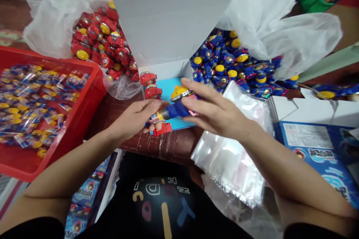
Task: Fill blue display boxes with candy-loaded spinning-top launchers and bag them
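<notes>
Over an open box (pixel 165 83) with a light-blue bottom, both my hands are closed on one blue toy (pixel 177 110) with a yellow disc on top. My left hand (pixel 134 118) grips its clear tube end, which has coloured bits in or on it. My right hand (pixel 217 109) holds the blue body and the disc side, fingers bent around it. Red toys (pixel 153 92) sit in a column along the box's left side. One red toy (pixel 162 129) lies just below my left fingers, partly hidden.
The white box lid (pixel 176 15) stands upright behind. Piles of red toys (pixel 103 41) and blue toys (pixel 224 59) flank it. A red crate (pixel 92 78) with wrapped pieces is at left. Clear plastic bags (pixel 230 160) and a printed blue box (pixel 316 149) lie at right.
</notes>
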A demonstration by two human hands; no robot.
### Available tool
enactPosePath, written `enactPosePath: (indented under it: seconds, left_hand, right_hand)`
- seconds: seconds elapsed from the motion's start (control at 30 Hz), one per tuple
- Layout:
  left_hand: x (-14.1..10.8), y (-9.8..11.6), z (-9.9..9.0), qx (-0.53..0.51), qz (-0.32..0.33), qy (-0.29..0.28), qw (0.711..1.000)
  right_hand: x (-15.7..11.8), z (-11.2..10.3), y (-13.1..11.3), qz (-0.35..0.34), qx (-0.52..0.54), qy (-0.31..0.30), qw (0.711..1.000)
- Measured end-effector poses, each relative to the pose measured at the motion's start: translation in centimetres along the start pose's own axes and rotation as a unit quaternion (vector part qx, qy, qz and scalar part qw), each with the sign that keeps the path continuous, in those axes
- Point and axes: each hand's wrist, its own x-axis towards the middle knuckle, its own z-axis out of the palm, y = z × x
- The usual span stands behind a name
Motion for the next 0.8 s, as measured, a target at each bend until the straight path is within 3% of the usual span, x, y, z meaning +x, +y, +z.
enactPosePath:
  seconds: [0.07, 0.17, 0.23, 0.37, 0.53, 0.63, 0.7, 0.8]
  left_hand:
    - [1.6, -0.1, -0.5, 0.104, 0.096, 0.063, 0.988]
    - [5.0, -1.3, -2.2, 0.301, 0.245, 0.221, 0.895]
    - [7.1, -2.5, -3.5, 0.377, 0.272, 0.236, 0.854]
    - [9.4, -4.8, -4.9, 0.418, 0.253, 0.192, 0.851]
    - [10.1, -5.8, -4.3, 0.379, 0.272, 0.197, 0.862]
    - [9.2, -5.2, -3.3, 0.361, 0.286, 0.230, 0.858]
    - [6.9, -4.5, -3.8, 0.361, 0.303, 0.276, 0.838]
    - [1.0, -4.0, -8.7, 0.426, 0.307, 0.367, 0.768]
  right_hand:
    - [-0.1, -0.5, 1.5, 0.048, -0.035, 0.039, 0.997]
    - [0.2, -0.2, 4.8, 0.151, -0.112, 0.084, 0.979]
    - [0.7, 1.2, 7.4, 0.189, -0.134, 0.080, 0.970]
    - [1.9, 4.7, 10.9, 0.198, -0.126, -0.038, 0.971]
    - [3.8, 5.4, 12.4, 0.119, -0.113, -0.140, 0.976]
    - [5.4, 6.0, 13.7, 0.111, -0.103, -0.180, 0.972]
    - [6.0, 6.4, 14.1, 0.116, -0.083, -0.189, 0.972]
    - [4.9, 5.3, 13.3, 0.134, -0.010, -0.123, 0.983]
